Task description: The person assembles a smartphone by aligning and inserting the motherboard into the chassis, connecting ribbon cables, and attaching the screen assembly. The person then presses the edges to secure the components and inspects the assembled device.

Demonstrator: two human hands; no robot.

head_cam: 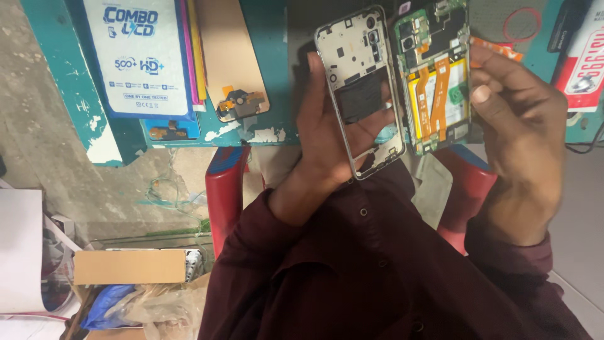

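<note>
My left hand (pixel 324 135) holds a white inner frame of a phone (pixel 348 47), thumb across its dark middle opening. My right hand (pixel 522 135) grips the opened phone body (pixel 434 82) by its right edge, with the green circuit board, yellow battery and orange ribbon cables facing me. An orange ribbon strip (pixel 497 48) sticks out above my right fingers. The two parts are side by side, almost touching, held up over the edge of a teal table (pixel 270 63).
Flat white-and-blue screen boxes (pixel 141 56) and a small part with an orange ribbon (pixel 239 104) lie on the table. A red-and-white package (pixel 585 63) sits at the right. A red plastic chair (pixel 223 195) is under me. A cardboard box (pixel 129 266) lies on the floor.
</note>
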